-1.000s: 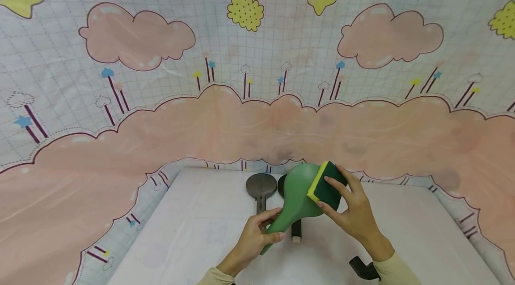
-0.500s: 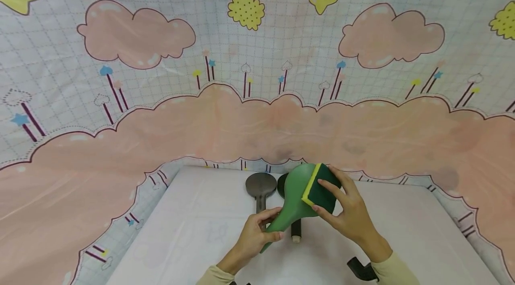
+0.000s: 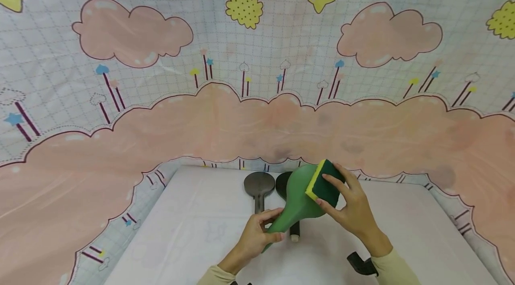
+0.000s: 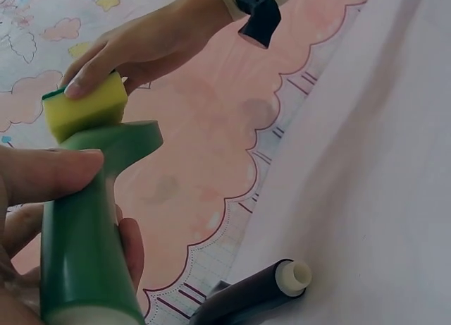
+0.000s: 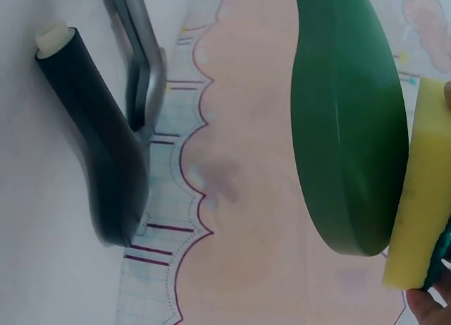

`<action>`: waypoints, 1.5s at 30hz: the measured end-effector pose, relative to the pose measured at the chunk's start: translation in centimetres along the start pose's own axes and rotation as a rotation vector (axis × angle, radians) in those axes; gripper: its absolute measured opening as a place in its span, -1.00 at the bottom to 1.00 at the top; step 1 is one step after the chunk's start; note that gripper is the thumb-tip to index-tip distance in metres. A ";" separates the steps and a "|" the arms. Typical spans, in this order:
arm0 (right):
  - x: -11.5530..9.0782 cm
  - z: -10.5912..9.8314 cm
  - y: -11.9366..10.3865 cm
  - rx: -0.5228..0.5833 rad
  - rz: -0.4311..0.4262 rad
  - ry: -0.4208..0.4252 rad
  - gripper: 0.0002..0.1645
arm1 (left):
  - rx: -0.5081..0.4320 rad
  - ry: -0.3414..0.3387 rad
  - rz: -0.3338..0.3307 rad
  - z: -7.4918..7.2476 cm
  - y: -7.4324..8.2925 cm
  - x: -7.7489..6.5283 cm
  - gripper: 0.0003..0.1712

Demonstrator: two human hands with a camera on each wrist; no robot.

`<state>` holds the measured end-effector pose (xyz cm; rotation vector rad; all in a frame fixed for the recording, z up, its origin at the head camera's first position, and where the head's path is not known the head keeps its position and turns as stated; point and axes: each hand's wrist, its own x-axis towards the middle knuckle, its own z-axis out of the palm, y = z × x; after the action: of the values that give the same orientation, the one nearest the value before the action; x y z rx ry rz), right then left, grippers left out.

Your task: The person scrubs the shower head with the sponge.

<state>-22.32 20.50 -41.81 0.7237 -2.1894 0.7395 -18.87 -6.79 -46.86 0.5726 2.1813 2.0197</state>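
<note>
My left hand [image 3: 254, 236] grips the handle of a green shower head [image 3: 298, 195], its thumb lying along the handle in the left wrist view. The head end points up and away, raised above the table. My right hand [image 3: 356, 209] pinches a yellow sponge with a dark green scouring side [image 3: 327, 183] between thumb and fingers. Its yellow side lies against the rounded back of the green shower head [image 5: 345, 127], as the right wrist view shows. The face of the green shower head is turned away from the head camera.
Behind my hands a grey shower head [image 3: 259, 185] lies on the white table [image 3: 193, 222]. Beside it is a black shower head [image 3: 295, 230] with a pale end, partly hidden by the green one. A cartoon-print cloth [image 3: 257, 128] rises behind the table.
The sponge moved left and slightly down over the green shower head, then back up to the right. My left hand keeps its grip on the handle, nearly still.
</note>
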 end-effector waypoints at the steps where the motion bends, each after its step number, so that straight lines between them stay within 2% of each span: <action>1: 0.1 0.0 0.1 0.003 0.010 0.004 -0.20 | -0.002 -0.004 0.003 0.0 -0.1 0.0 -0.29; 8: 0.2 0.0 0.4 0.005 0.062 0.023 -0.21 | 0.005 -0.006 0.005 0.4 -0.3 -0.3 -0.28; 13: 0.3 0.2 0.2 0.008 0.054 0.032 -0.21 | 0.029 0.004 -0.011 0.5 -0.3 -0.3 -0.28; 22: 0.4 0.8 -0.5 0.023 0.051 0.015 -0.19 | 0.069 0.009 0.002 0.7 -0.4 -0.2 -0.29; 31: 0.5 1.4 -1.5 0.010 -0.032 -0.022 -0.28 | 0.076 0.022 -0.004 0.8 -0.3 -0.2 -0.29; 36: 0.5 1.8 -2.0 -0.020 -0.098 -0.007 -0.29 | 0.077 0.023 -0.008 0.9 -0.1 -0.2 -0.30; 41: 0.3 2.2 -2.4 -0.025 -0.129 -0.025 -0.28 | 0.107 0.056 -0.026 1.2 0.1 0.1 -0.31; 45: 0.0 2.3 -2.7 -0.031 -0.129 -0.040 -0.28 | 0.045 0.073 -0.049 1.2 0.2 0.2 -0.30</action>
<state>-21.54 17.10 -42.41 0.8623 -2.1618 0.6290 -18.60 -5.64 -46.75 0.4524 2.2637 2.0027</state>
